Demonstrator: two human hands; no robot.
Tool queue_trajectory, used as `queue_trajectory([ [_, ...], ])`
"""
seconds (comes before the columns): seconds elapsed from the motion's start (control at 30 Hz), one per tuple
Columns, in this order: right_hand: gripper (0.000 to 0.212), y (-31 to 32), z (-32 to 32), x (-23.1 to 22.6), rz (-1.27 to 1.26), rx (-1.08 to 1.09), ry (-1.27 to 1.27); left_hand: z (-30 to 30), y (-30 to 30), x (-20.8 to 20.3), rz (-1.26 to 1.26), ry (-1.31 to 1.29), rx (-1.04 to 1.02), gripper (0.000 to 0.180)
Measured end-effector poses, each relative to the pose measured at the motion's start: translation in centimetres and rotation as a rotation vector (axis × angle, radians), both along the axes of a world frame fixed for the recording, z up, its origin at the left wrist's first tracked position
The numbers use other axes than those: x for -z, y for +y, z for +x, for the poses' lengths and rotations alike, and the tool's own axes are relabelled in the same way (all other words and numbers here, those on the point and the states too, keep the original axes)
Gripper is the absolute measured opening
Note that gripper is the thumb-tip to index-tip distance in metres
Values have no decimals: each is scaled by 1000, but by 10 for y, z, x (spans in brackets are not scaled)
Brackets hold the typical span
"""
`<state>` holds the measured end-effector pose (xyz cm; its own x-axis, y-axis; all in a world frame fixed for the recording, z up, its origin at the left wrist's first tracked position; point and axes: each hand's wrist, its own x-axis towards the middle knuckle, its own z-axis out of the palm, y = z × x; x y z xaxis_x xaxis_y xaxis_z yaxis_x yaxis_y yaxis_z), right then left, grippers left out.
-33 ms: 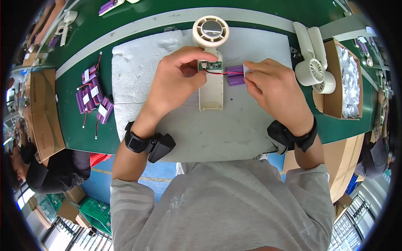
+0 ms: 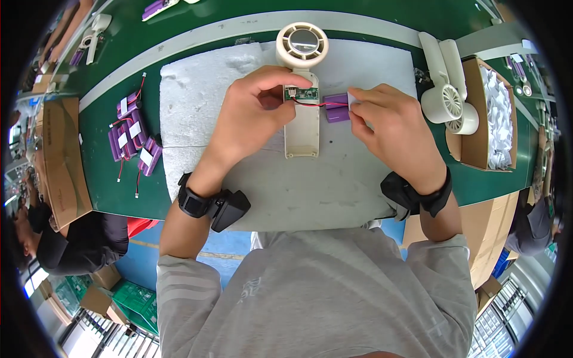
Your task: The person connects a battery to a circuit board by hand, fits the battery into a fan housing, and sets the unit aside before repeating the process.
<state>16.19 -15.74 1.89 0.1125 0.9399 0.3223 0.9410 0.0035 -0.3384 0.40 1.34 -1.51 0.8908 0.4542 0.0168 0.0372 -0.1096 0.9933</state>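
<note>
A cream handheld fan body (image 2: 302,113) is lying lengthwise on a white foam mat (image 2: 197,101) on the green worktop (image 2: 107,179), its round head at the far edge of the mat. The left hand (image 2: 248,119) is pinching the small green circuit board (image 2: 300,93) with narrowed fingers. The right hand (image 2: 394,128) is gripping a purple battery pack (image 2: 335,107), just right of the fan body. Bare mat is lying open nearer the person. Nothing is differing from the earlier frame.
</note>
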Motion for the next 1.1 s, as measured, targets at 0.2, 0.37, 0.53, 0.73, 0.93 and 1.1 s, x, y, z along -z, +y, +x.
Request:
queue_trajectory([
  [0.2, 6, 0, 4, -2, -30, 12, 9, 0, -1, -1, 3, -25, -4, 32],
  [0.37, 7, -2, 8, 0, -25, 33, 98, -1, -1, 0, -17, -27, 2, 32],
  [0.53, 8, -1, 7, -3, -44, 24, 67, -1, 3, 1, 17, -23, 3, 33],
  [0.73, 7, 0, -3, -6, -52, 32, -40, 0, 3, 6, 27, -36, 0, 34],
  [0.93, 8, 8, -20, -6, -83, 95, -224, 0, 3, 5, 40, -7, 6, 34],
  [1.1, 9, 6, -14, -1, -85, 164, -174, 0, 3, 8, 59, -16, -6, 33],
])
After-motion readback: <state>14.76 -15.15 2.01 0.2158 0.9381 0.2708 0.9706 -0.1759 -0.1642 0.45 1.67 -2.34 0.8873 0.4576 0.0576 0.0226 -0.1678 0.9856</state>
